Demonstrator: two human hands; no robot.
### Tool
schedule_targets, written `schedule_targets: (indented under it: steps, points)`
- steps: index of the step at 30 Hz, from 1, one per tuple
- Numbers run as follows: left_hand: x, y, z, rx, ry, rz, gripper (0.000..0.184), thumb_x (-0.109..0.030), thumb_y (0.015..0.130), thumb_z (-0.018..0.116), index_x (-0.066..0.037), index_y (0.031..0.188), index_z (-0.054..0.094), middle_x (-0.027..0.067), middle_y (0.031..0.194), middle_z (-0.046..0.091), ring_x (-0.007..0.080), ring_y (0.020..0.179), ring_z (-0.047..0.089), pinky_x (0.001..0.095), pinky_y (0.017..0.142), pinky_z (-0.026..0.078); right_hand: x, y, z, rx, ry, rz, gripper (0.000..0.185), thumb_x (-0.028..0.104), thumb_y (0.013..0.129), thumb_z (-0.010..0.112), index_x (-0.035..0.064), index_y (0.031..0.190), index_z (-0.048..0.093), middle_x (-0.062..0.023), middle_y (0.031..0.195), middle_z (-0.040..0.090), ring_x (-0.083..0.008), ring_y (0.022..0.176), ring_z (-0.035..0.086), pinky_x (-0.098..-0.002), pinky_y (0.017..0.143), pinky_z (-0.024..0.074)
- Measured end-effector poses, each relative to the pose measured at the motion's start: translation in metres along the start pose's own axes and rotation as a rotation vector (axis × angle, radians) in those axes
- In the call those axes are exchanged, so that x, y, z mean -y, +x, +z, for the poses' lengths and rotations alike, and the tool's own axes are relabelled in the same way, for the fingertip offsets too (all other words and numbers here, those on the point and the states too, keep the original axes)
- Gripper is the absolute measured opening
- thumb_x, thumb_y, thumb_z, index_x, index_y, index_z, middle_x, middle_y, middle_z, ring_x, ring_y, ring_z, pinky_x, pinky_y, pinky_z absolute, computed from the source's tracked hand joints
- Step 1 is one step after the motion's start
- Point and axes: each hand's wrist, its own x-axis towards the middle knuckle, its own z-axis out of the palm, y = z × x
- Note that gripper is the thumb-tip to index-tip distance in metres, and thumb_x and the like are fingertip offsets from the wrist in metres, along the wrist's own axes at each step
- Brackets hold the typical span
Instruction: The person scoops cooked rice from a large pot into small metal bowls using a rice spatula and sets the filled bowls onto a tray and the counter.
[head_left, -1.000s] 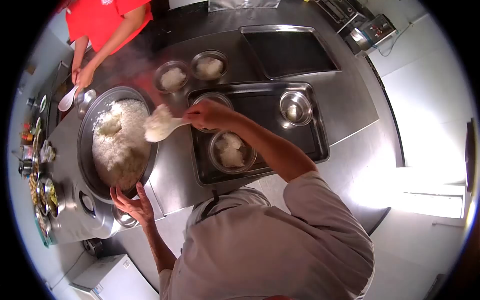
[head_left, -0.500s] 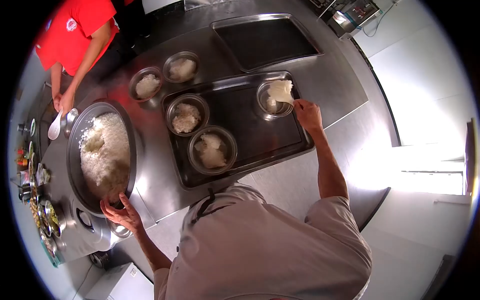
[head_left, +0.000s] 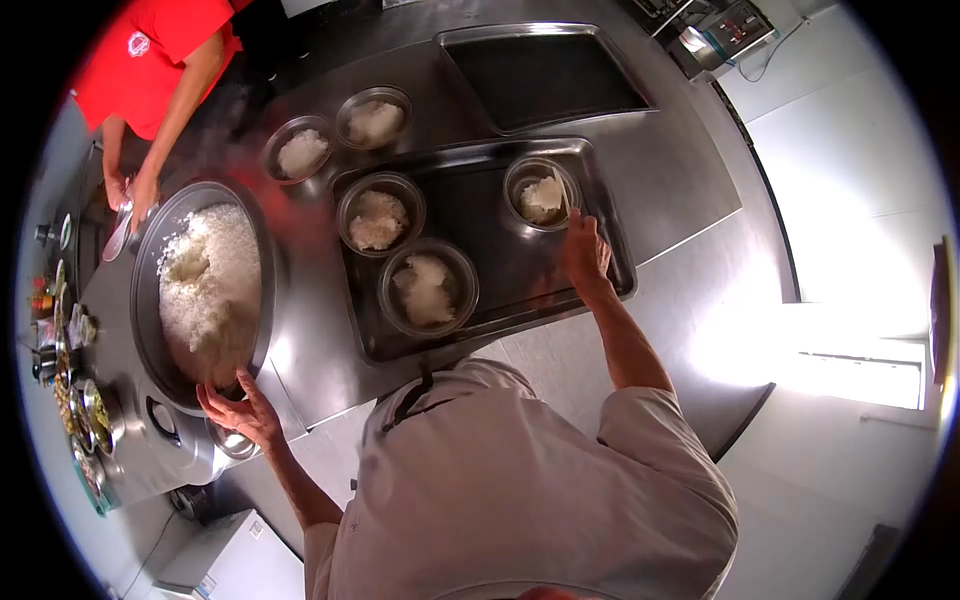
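My right hand [head_left: 587,257] grips a pale rice paddle [head_left: 561,190], now turned nearly edge-on. The paddle's blade is at the right side of a round metal bowl [head_left: 512,196] with white rice [head_left: 541,200] in it. This bowl stands on a dark baking tray [head_left: 510,290]. My left hand [head_left: 243,412] holds the near rim of a large pot [head_left: 262,330], thumb and fingers at the edge. Cooked white rice [head_left: 215,280] fills much of the pot, with a hollow scooped in it.
Two more rice bowls [head_left: 381,215] [head_left: 428,288] share the tray's left side; two others [head_left: 297,150] [head_left: 374,118] stand behind it. A second tray [head_left: 545,75] lies at the back. Across the counter, a person in red [head_left: 160,60] holds a spoon [head_left: 117,235].
My right hand has moved left and down, and the paddle has turned from face-up to edge-on, leaving rice in the bowl. My left hand stays at the pot rim.
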Motion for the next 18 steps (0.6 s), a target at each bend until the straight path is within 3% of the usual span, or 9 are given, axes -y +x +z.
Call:
schedule_targets:
  steps: [3, 6, 10, 11, 12, 15, 16, 17, 18]
  points:
    - [0.002, -0.002, 0.004, -0.013, -0.003, -0.027, 0.074, -0.059, 0.092, 0.067, -0.004, 0.14, 0.051, 0.0185, 0.15, 0.041, 0.0404, 0.138, 0.039, 0.0556, 0.113, 0.034, 0.001, -0.004, 0.017, -0.032, 0.003, -0.008, 0.052, 0.007, 0.091, 0.06, 0.0118, 0.14, 0.047, -0.0183, 0.116, 0.056, -0.0393, 0.093, 0.069, -0.0516, 0.075, 0.0566]
    - [0.0, -0.002, 0.003, -0.024, -0.024, -0.005, 0.072, -0.057, 0.093, 0.066, -0.004, 0.14, 0.052, 0.0195, 0.151, 0.041, 0.0397, 0.137, 0.038, 0.0563, 0.113, 0.028, 0.005, -0.019, 0.032, -0.002, 0.006, -0.104, 0.062, 0.006, 0.087, 0.063, 0.0146, 0.146, 0.045, -0.0184, 0.116, 0.056, -0.0386, 0.091, 0.069, -0.0511, 0.074, 0.0564]
    - [0.005, -0.002, 0.008, -0.04, -0.007, 0.023, 0.078, -0.063, 0.091, 0.064, -0.004, 0.14, 0.051, 0.0176, 0.152, 0.042, 0.0394, 0.136, 0.041, 0.0584, 0.111, 0.03, 0.012, -0.027, 0.033, 0.093, -0.037, -0.169, 0.057, 0.009, 0.088, 0.062, 0.0128, 0.143, 0.047, -0.0175, 0.116, 0.056, -0.0376, 0.093, 0.069, -0.0502, 0.075, 0.0565]
    - [0.004, -0.002, 0.009, -0.044, -0.007, 0.017, 0.078, -0.063, 0.091, 0.064, -0.004, 0.14, 0.051, 0.0176, 0.152, 0.042, 0.0394, 0.136, 0.041, 0.0584, 0.111, 0.03, 0.014, -0.024, 0.028, 0.119, -0.086, -0.164, 0.053, 0.013, 0.095, 0.057, 0.0153, 0.146, 0.045, -0.0165, 0.115, 0.056, -0.0373, 0.093, 0.069, -0.0502, 0.074, 0.0563]
    - [0.005, -0.002, 0.008, -0.021, -0.008, 0.013, 0.075, -0.059, 0.092, 0.065, -0.003, 0.14, 0.05, 0.0196, 0.151, 0.042, 0.0399, 0.136, 0.04, 0.0583, 0.113, 0.026, 0.017, -0.024, 0.023, 0.149, -0.135, -0.157, 0.048, 0.017, 0.101, 0.051, 0.0178, 0.148, 0.042, -0.0154, 0.115, 0.057, -0.0371, 0.093, 0.069, -0.0502, 0.073, 0.0561]
    - [-0.002, 0.0, 0.002, -0.022, -0.038, 0.042, 0.069, -0.047, 0.093, 0.071, -0.002, 0.141, 0.049, 0.0225, 0.151, 0.041, 0.0417, 0.136, 0.039, 0.0577, 0.116, 0.023, 0.014, -0.013, 0.013, 0.105, -0.008, -0.041, 0.044, 0.019, 0.1, 0.054, 0.0135, 0.143, 0.048, -0.0164, 0.115, 0.061, -0.0373, 0.096, 0.068, -0.0484, 0.078, 0.0566]
    - [-0.007, -0.001, 0.005, -0.055, -0.267, 0.007, 0.068, -0.041, 0.091, 0.074, -0.002, 0.142, 0.049, 0.0225, 0.151, 0.041, 0.0412, 0.136, 0.039, 0.0566, 0.115, 0.023, 0.022, -0.011, -0.001, 0.079, 0.073, 0.033, 0.042, 0.019, 0.1, 0.055, 0.0112, 0.141, 0.051, -0.017, 0.115, 0.063, -0.0374, 0.097, 0.068, -0.0476, 0.08, 0.0567]
    - [-0.011, -0.001, 0.009, -0.104, -0.484, -0.032, 0.068, -0.035, 0.09, 0.077, -0.003, 0.143, 0.049, 0.0225, 0.151, 0.04, 0.0406, 0.136, 0.038, 0.0555, 0.115, 0.024, 0.033, -0.013, -0.016, 0.013, 0.079, -0.044, 0.041, 0.017, 0.099, 0.056, 0.0097, 0.139, 0.053, -0.0172, 0.114, 0.064, -0.0372, 0.097, 0.068, -0.0461, 0.081, 0.0567]
    - [-0.008, 0.0, 0.005, -0.069, -0.323, 0.031, 0.069, -0.031, 0.088, 0.08, -0.003, 0.143, 0.049, 0.0226, 0.152, 0.039, 0.0401, 0.136, 0.037, 0.0544, 0.115, 0.024, 0.043, -0.016, -0.033, -0.053, 0.079, -0.122, 0.039, 0.015, 0.099, 0.058, 0.0081, 0.137, 0.055, -0.0174, 0.113, 0.065, -0.037, 0.097, 0.068, -0.0446, 0.082, 0.0566]
